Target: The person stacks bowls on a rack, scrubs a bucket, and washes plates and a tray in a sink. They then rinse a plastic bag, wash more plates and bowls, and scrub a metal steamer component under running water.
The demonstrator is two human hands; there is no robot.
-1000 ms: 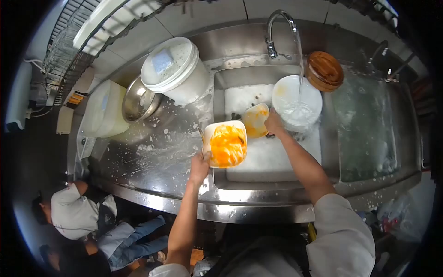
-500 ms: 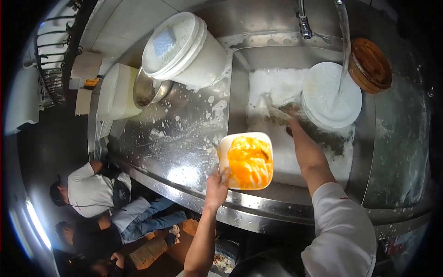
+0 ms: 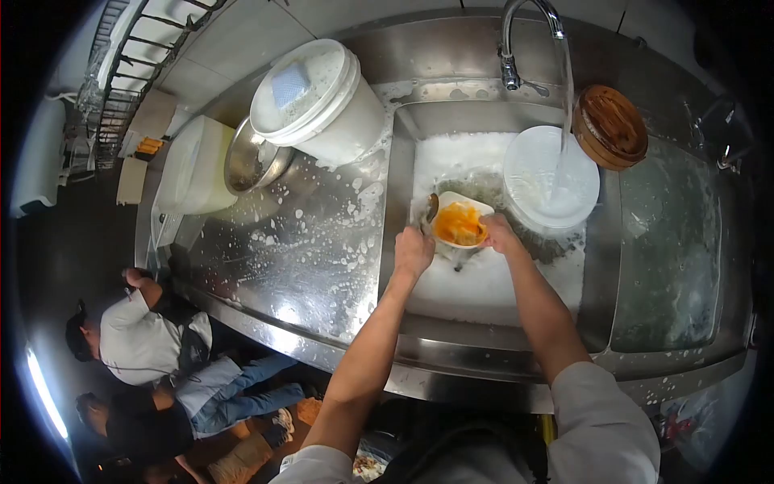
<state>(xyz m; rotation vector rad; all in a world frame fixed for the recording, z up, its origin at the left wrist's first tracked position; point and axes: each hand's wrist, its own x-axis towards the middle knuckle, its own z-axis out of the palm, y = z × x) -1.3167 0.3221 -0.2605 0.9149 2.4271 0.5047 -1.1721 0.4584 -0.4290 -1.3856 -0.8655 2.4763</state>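
Observation:
A white, rounded-square dish (image 3: 462, 223) smeared with orange sauce is held over the foamy water in the sink basin. My left hand (image 3: 414, 252) is closed at the dish's left edge. The head of a spoon (image 3: 434, 206) shows just above that hand, against the dish's side; its handle is mostly hidden, apparently in the same grip. On the right edge of the dish, my right hand (image 3: 501, 234) is closed with its fingers at the rim.
Water runs from the faucet (image 3: 556, 28) onto a white round lid or tub (image 3: 552, 173). A bamboo steamer (image 3: 610, 129) sits on the basin's right divider. On the left counter stand a white bucket (image 3: 322, 105) and a metal bowl (image 3: 258, 157). Two people (image 3: 149, 335) are at lower left.
The dish has moved from the basin's front left edge forward, down over the foamy water. My right hand has come out of the suds and now grips the dish. The view has shifted.

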